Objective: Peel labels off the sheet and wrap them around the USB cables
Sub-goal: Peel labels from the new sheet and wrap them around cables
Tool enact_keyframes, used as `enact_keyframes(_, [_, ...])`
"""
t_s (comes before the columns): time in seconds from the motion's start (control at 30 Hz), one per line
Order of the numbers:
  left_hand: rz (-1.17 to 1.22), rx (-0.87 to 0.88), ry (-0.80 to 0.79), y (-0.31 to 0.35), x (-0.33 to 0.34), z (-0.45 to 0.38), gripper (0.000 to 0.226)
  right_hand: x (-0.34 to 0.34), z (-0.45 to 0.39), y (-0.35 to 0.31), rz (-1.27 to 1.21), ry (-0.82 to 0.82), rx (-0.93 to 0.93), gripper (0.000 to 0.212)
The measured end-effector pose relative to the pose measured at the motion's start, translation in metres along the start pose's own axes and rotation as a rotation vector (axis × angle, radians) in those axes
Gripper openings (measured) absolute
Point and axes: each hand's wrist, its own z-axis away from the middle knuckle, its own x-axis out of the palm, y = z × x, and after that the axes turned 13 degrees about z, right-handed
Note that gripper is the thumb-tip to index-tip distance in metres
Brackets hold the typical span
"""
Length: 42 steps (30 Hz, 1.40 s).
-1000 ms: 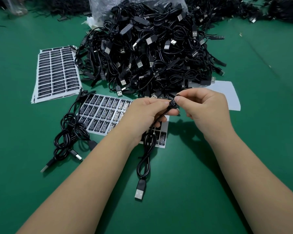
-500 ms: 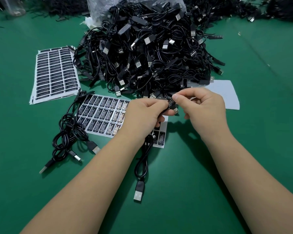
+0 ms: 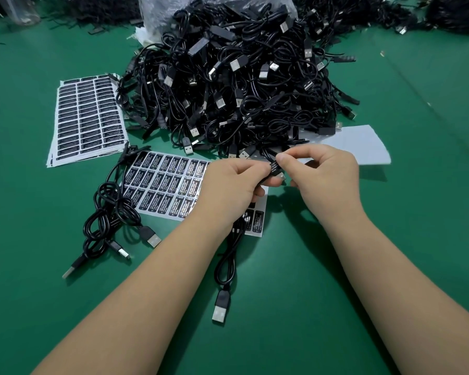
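On the green table mat (image 3: pixel 336 280), nearest the camera, lay the silver-tipped USB plug (image 3: pixel 220 309) of a thin black USB cable (image 3: pixel 228 261), which ran up in a loop under the left hand (image 3: pixel 228 190). That hand had its fingers curled round the cable's upper end; the right hand (image 3: pixel 325 180) pinched the same end between thumb and forefinger, right on a small black printed label (image 3: pixel 274 167) wrapped round the cable. Both hands were held over the right end of a white sheet of black labels (image 3: pixel 168 185), which lay flat on the mat. Left of it lay a small tangle of black USB cables (image 3: pixel 109 212), touching the sheet's left edge. Farther left sat a stack of full label sheets (image 3: pixel 87 117). A blank white backing sheet (image 3: pixel 363 144) lay beyond the right hand, partly under a big heap of black USB cables (image 3: pixel 241 85). Behind the heap stood a clear plastic bag (image 3: pixel 157 20).
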Motion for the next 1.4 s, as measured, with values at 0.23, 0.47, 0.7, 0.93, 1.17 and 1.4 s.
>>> enact_keyframes(0.23, [0.005,-0.007,-0.006,0.001,0.001,0.0014,0.014,-0.0008,0.0004,0.0007,-0.058,-0.003,0.048,0.02])
enact_keyframes(0.47, [-0.007,0.0,-0.012,0.0014,0.0009,0.0015,0.017,-0.0001,0.0006,0.0013,-0.056,-0.018,0.065,0.017])
enact_keyframes(0.7, [0.002,0.001,-0.006,0.0008,0.0006,0.0011,0.018,-0.0011,-0.0001,0.0009,-0.039,-0.029,0.06,0.016])
enact_keyframes(0.93, [0.005,0.003,0.012,0.0007,-0.0004,0.0011,0.018,-0.0004,0.0031,-0.0012,-0.026,-0.023,0.053,0.017])
enact_keyframes(1.17, [-0.003,-0.002,0.03,0.0016,0.0018,0.0016,0.021,0.0011,0.0027,-0.0016,-0.23,-0.047,0.129,0.031])
enact_keyframes(1.4, [0.031,-0.008,0.02,0.0025,0.001,0.0027,0.018,-0.0037,-0.0007,-0.0033,-0.407,-0.083,0.222,0.024])
